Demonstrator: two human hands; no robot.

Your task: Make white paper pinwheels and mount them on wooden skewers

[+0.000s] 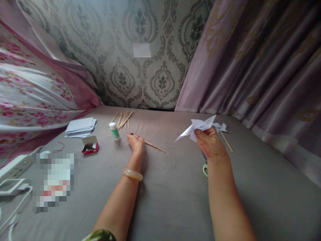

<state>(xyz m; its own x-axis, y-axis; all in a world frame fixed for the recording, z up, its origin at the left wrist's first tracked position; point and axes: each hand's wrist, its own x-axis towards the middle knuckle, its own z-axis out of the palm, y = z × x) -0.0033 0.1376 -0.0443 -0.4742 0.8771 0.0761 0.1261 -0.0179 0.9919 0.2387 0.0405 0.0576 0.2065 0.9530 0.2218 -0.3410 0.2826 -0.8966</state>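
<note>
My left hand [136,143] is closed around a thin wooden stick [155,147], low over the grey cloth, with the stick's long end pointing right. Between the fingers of my right hand [210,143] is a white paper pinwheel [200,125], raised above the surface with its pointed blades spread. Just left of my left hand stands a glue stick [114,131] with a white cap and green label. Scissors [205,170] with a pale green handle lie partly hidden beneath my right wrist. Beyond that hand, a second pinwheel on a stick [226,141] rests on the cloth.
Several loose wooden sticks [124,119] lie at the back. To the left are a stack of white paper [80,127], a small open red box [90,148] with metal bits, a red string [59,147] and a power strip [18,169]. Curtains hang at both sides.
</note>
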